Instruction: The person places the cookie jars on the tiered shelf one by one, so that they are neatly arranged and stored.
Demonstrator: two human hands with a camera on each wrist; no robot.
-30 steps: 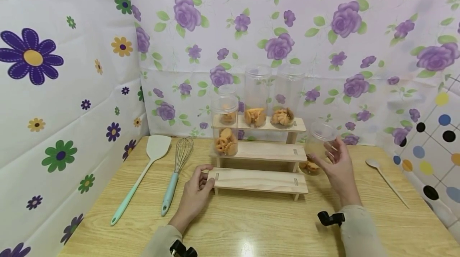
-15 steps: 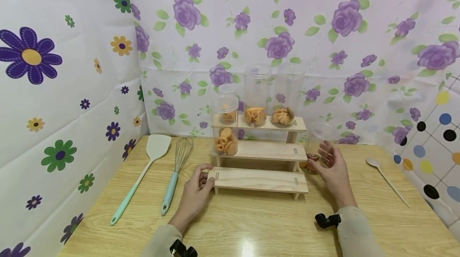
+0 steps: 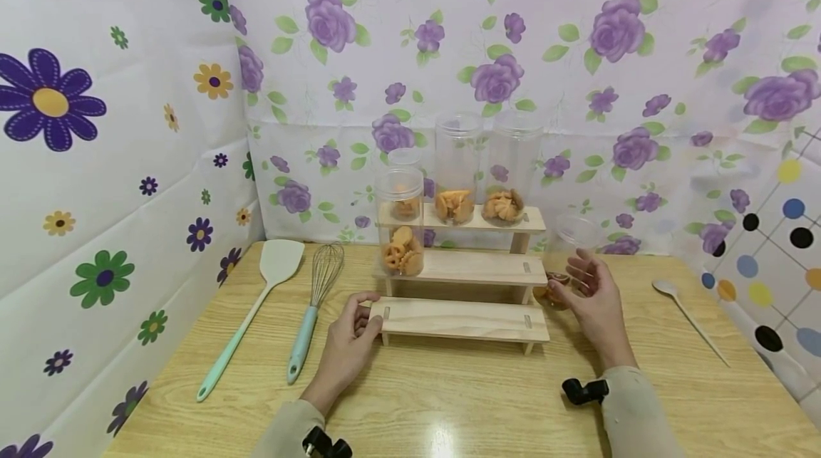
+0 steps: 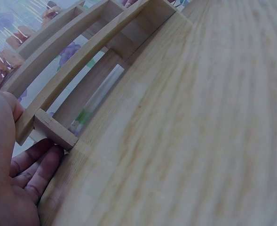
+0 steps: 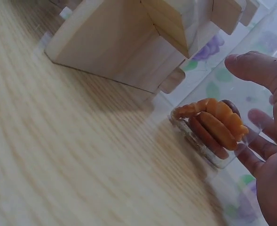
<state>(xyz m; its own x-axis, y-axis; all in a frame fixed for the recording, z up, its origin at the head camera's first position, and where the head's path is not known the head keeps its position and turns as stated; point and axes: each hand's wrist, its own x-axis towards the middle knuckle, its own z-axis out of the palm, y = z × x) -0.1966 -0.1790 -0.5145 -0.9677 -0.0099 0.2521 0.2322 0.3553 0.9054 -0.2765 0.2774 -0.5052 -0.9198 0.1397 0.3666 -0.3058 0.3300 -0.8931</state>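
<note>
A three-tier wooden display rack point(image 3: 462, 318) stands mid-table. My left hand point(image 3: 349, 340) grips the left end of its lowest step, and the left wrist view shows fingers point(image 4: 46, 172) beside the step's short leg. To the right of the rack, a clear plastic jar point(image 3: 567, 251) has several cookies point(image 5: 213, 125) in its bottom. My right hand point(image 3: 593, 308) holds the lower part of this jar, thumb on the near side, other fingers around its right side. Another cookie jar point(image 3: 402, 230) stands on the middle step's left end.
On the top step are three clear jars with cookies, among them a tall jar point(image 3: 457, 166) and a tall right-hand jar point(image 3: 515, 166). A spatula point(image 3: 253, 323) and a whisk point(image 3: 312, 315) lie left. A spoon point(image 3: 689, 319) lies far right. A flowered cloth point(image 3: 449, 30) hangs behind.
My right hand has slid slightly down and left along the jar beside the rack, then stayed there. The left hand and the rack have kept their places; the head view shifted a little.
</note>
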